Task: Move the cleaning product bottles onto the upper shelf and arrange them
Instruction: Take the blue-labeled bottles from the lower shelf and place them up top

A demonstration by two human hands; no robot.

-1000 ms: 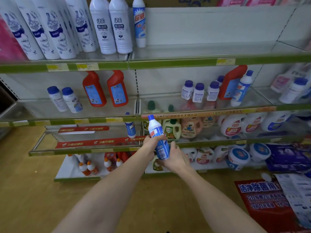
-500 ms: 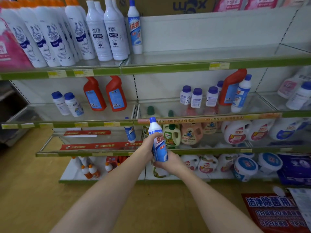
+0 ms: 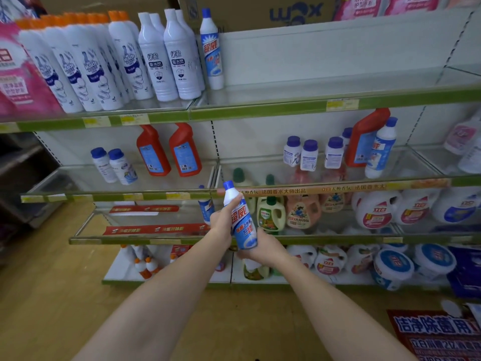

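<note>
Blue-and-white bottle (image 3: 240,217) at frame centre, left hand (image 3: 221,220) gripping its side, right hand (image 3: 263,250) cupping its base; one matching bottle (image 3: 212,49) already on upper shelf (image 3: 286,109), more probably left.

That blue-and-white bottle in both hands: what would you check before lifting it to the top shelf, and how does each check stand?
1. Hold secure: ok. The left hand wraps the held bottle at its upper body and the right hand cups its base.
2. Cap on: ok, the blue cap is in place.
3. Bottle upright: ok, only slightly tilted.
4. Free space above: ok. The upper shelf is bare to the right of the matching bottle.
5. Path upward: cannot tell whether the bottle stands clear of the middle shelf edge just above it.
6. Label facing out: ok, toward the camera.
</note>
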